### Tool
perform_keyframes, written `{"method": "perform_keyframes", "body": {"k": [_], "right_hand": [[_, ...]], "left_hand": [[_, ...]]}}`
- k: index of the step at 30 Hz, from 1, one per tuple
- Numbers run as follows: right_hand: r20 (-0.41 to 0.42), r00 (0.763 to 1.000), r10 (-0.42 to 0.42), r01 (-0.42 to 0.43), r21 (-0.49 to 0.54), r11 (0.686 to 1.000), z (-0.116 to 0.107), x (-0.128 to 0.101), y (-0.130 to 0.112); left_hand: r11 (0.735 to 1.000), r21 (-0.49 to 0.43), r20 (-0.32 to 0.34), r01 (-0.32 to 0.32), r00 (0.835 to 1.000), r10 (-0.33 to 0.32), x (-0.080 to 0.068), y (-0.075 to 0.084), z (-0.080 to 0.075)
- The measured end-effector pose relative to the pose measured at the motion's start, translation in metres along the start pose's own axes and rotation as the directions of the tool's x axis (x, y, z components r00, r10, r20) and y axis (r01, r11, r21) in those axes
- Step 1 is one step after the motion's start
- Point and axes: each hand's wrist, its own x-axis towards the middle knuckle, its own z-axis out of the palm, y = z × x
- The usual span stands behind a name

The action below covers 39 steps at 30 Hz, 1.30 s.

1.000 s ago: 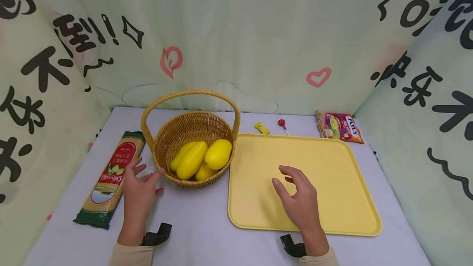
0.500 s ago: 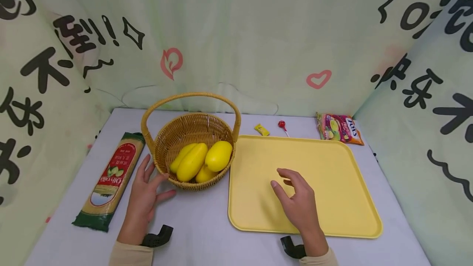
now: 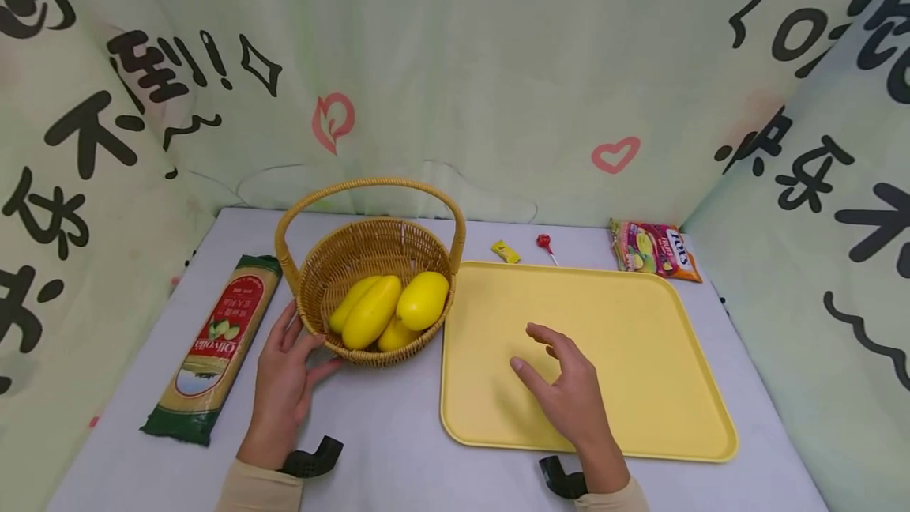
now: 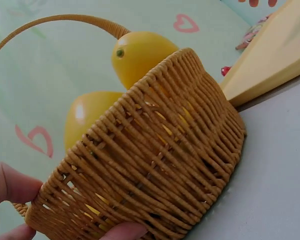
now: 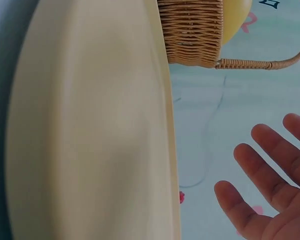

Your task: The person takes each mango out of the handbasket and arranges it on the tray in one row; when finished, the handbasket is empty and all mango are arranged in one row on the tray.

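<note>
A wicker basket (image 3: 373,239) with a tall hoop handle stands left of centre, holding several smooth yellow fruits (image 3: 373,312). Their exact kind is unclear. My left hand (image 3: 280,385) is at the basket's near left side, its fingers spread along the woven wall. In the left wrist view a fingertip (image 4: 21,186) touches the rim, and the thumb (image 4: 124,232) lies low against the wall. Over the yellow tray (image 3: 643,374) hovers my right hand (image 3: 569,389), fingers slightly bent and apart, with nothing in it.
Left of the basket lies a long OLIVOILA packet (image 3: 216,346). Behind the tray are a small yellow wrapped sweet (image 3: 505,251), a red lollipop (image 3: 544,242) and a colourful snack bag (image 3: 654,250). A printed curtain (image 3: 498,101) encloses the white table's back and sides.
My left hand has moved right from beside the packet until its fingers lie along the basket's side. The right hand has drifted slightly left above the tray. The basket stays put.
</note>
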Motion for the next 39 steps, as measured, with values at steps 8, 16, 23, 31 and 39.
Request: {"method": "perform_keyframes", "body": {"k": [8, 16, 23, 31, 39], "right_hand": [[0.064, 0.996, 0.055, -0.057, 0.036, 0.998, 0.0, 0.0, 0.0], [0.238, 0.958, 0.162, -0.204, 0.165, 0.965, -0.009, 0.019, -0.017], [0.28, 0.958, 0.067, -0.129, 0.212, 0.969, 0.002, 0.057, -0.046], [0.348, 0.937, 0.019, -0.1, 0.216, 0.971, 0.036, 0.085, -0.069], [0.367, 0.928, -0.07, 0.037, 0.098, 0.995, 0.059, 0.098, -0.083]], "left_hand": [[1.0, 0.001, -0.015, -0.009, 1.0, 0.009, 0.003, -0.002, 0.004], [1.0, 0.01, 0.003, -0.025, 1.0, 0.025, 0.004, -0.002, 0.003], [1.0, 0.012, 0.008, -0.015, 1.0, 0.015, 0.003, -0.002, 0.002], [1.0, 0.017, 0.006, -0.005, 1.0, 0.005, 0.002, -0.004, 0.001], [0.999, 0.031, -0.012, -0.007, 1.0, 0.007, 0.002, -0.002, 0.002]]}}
